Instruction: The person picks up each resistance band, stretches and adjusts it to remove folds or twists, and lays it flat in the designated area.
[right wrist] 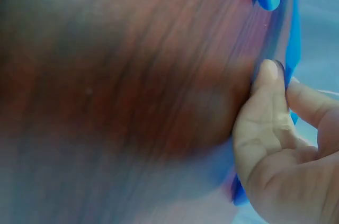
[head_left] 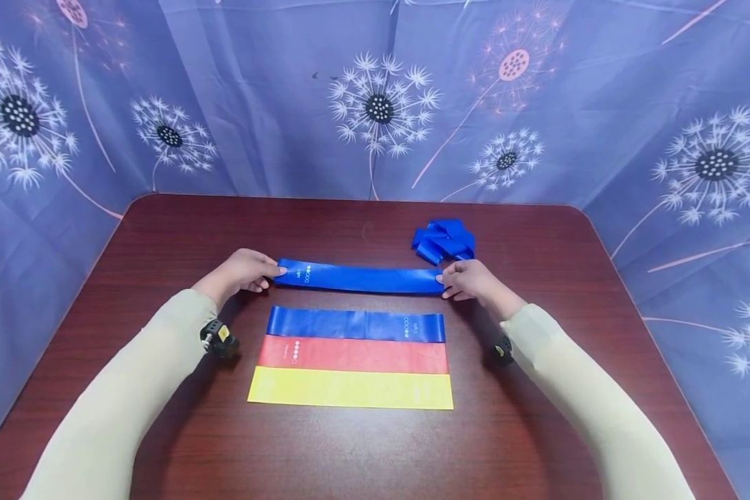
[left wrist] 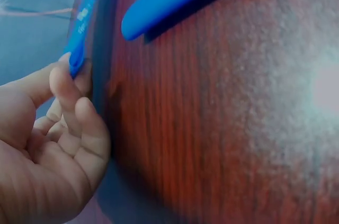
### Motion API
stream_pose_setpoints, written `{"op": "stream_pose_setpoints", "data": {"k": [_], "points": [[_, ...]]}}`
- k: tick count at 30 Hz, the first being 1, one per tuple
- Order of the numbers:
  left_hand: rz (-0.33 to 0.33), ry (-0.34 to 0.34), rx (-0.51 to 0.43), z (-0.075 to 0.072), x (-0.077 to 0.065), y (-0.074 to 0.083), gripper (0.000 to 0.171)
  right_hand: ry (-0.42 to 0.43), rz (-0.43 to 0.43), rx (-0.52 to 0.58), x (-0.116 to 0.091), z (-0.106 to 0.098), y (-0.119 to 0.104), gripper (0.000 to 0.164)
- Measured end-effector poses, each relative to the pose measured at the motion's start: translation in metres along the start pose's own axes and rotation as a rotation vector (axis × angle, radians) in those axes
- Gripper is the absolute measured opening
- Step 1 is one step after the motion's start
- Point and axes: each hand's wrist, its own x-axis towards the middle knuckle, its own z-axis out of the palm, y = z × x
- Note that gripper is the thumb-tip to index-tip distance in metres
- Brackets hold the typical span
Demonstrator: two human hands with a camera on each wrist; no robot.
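A blue resistance band [head_left: 362,278] marked "Light" is stretched out flat between both hands, above the table. My left hand [head_left: 248,270] pinches its left end between thumb and fingers; the left wrist view shows the looped end of the band [left wrist: 78,57] at the fingertips. At the opposite end, my right hand [head_left: 469,280] pinches the band between thumb and fingers. Just in front lie a second blue band [head_left: 350,324], a red band [head_left: 356,355] marked "Heavy" and a yellow band [head_left: 350,387], side by side in a stack of strips.
A crumpled blue ribbon-like bundle [head_left: 444,240] lies behind my right hand. The dark red wooden table [head_left: 350,451] meets a blue dandelion-print curtain [head_left: 275,104] at its back and sides.
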Motion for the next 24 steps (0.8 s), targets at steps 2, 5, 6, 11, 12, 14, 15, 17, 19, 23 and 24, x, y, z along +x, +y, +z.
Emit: {"op": "stream_pose_setpoints", "data": {"k": [2, 5, 6, 11, 12, 14, 15, 17, 19, 23, 24], "points": [[-0.018, -0.019, -0.035, -0.003, 0.000, -0.003, 0.049, 0.008, 0.012, -0.009, -0.003, -0.001, 0.000, 0.025], [-0.041, -0.033, -0.063, -0.005, -0.002, -0.006, 0.050, 0.000, 0.020, -0.024, -0.006, -0.002, 0.002, 0.025], [-0.044, -0.036, -0.068, -0.006, -0.002, -0.006, 0.050, -0.003, 0.023, -0.032, -0.007, -0.002, 0.003, 0.024], [-0.032, -0.042, -0.047, -0.008, -0.007, -0.007, 0.052, -0.034, 0.017, -0.058, -0.012, -0.006, 0.007, 0.024], [-0.027, -0.044, -0.041, -0.009, -0.009, -0.007, 0.053, -0.037, 0.017, -0.064, -0.012, -0.007, 0.008, 0.024], [-0.020, -0.047, -0.028, -0.010, -0.012, -0.007, 0.052, -0.050, 0.016, -0.075, -0.014, -0.008, 0.010, 0.026], [-0.019, -0.047, -0.020, -0.010, -0.014, -0.008, 0.052, -0.055, 0.015, -0.083, -0.015, -0.008, 0.010, 0.027], [-0.015, -0.043, 0.005, -0.010, -0.018, -0.010, 0.052, -0.065, 0.013, -0.099, -0.016, -0.008, 0.011, 0.028], [-0.008, -0.032, 0.033, -0.010, -0.020, -0.013, 0.051, -0.069, 0.005, -0.118, -0.017, -0.007, 0.012, 0.028], [0.003, -0.002, 0.077, -0.005, -0.023, -0.017, 0.050, -0.051, -0.012, -0.160, -0.017, -0.004, 0.012, 0.025], [0.004, 0.004, 0.082, -0.003, -0.023, -0.017, 0.050, -0.045, -0.013, -0.169, -0.017, -0.003, 0.012, 0.024]]}}
